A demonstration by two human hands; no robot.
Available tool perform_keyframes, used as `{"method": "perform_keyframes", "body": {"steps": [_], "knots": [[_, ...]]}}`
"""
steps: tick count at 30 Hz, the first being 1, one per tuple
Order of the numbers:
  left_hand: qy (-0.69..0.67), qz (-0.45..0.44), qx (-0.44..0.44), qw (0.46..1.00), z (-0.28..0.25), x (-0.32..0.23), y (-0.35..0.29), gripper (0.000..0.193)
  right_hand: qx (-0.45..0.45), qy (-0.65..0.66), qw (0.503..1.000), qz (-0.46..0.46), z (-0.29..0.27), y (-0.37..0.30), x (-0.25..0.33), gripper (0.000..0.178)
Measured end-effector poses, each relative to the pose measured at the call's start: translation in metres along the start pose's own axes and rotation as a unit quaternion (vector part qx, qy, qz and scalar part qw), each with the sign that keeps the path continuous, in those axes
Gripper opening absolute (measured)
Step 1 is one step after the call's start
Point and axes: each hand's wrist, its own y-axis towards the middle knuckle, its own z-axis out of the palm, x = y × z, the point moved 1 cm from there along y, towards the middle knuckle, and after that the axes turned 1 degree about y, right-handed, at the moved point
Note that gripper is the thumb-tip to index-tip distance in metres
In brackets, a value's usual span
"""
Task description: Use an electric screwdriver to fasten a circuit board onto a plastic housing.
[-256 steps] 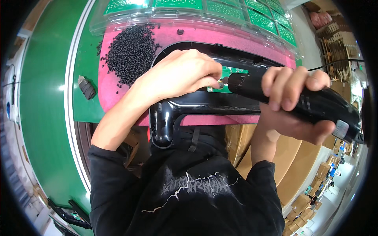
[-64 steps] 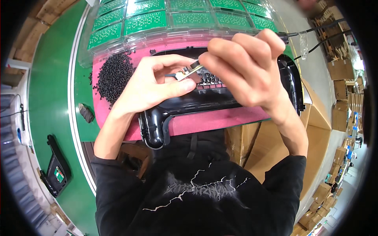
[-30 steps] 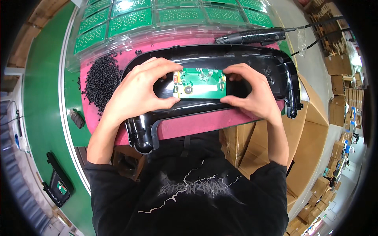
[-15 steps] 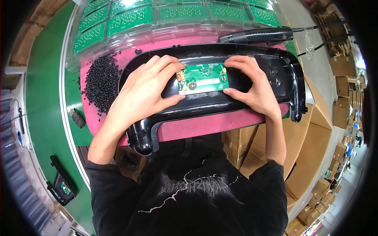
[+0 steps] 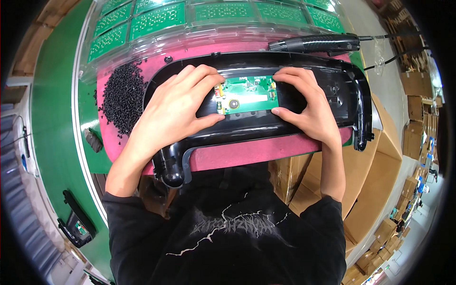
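Observation:
A green circuit board [image 5: 254,90] lies across the middle of a long black plastic housing [image 5: 247,124], with small components and a round dark part on its upper face. My left hand [image 5: 175,104] grips the board's left end, thumb at the near corner and fingers at the far one. At the right end, my right hand [image 5: 311,107] pinches it the same way. The housing rests on a pink mat [image 5: 237,154], its curved arms turned toward me. Whether the board sits flush on the housing floor cannot be told.
Left of the housing is a heap of small black screws [image 5: 122,97]. An electric screwdriver [image 5: 316,44] lies behind it, near a clear tray [image 5: 156,46] of green boards. Another black housing [image 5: 77,223] lies at lower left; a cardboard box [image 5: 335,183] stands at right.
Both hands keep their grip on the circuit board. The whole view has shifted slightly; otherwise hardly anything differs.

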Motion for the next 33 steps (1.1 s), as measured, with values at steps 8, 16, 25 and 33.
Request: {"method": "perform_keyframes", "body": {"steps": [8,16,25,33], "knots": [[-0.004,0.005,-0.004,1.0,0.002,0.007,-0.003,0.058,0.007,-0.008,1.0,0.011,0.004,0.003,0.003,0.054],[-0.009,0.013,0.0,1.0,0.001,0.006,-0.003,0.058,0.017,-0.012,0.999,0.039,-0.002,0.001,0.007,0.057],[-0.155,-0.028,-0.174,0.972,-0.014,0.016,-0.02,0.036,-0.002,-0.003,0.997,0.074,-0.021,0.002,0.01,0.072],[0.124,-0.171,-0.135,0.968,-0.037,0.069,-0.068,0.034,-0.206,0.005,0.963,0.175,-0.096,0.021,-0.071,0.04]]}}
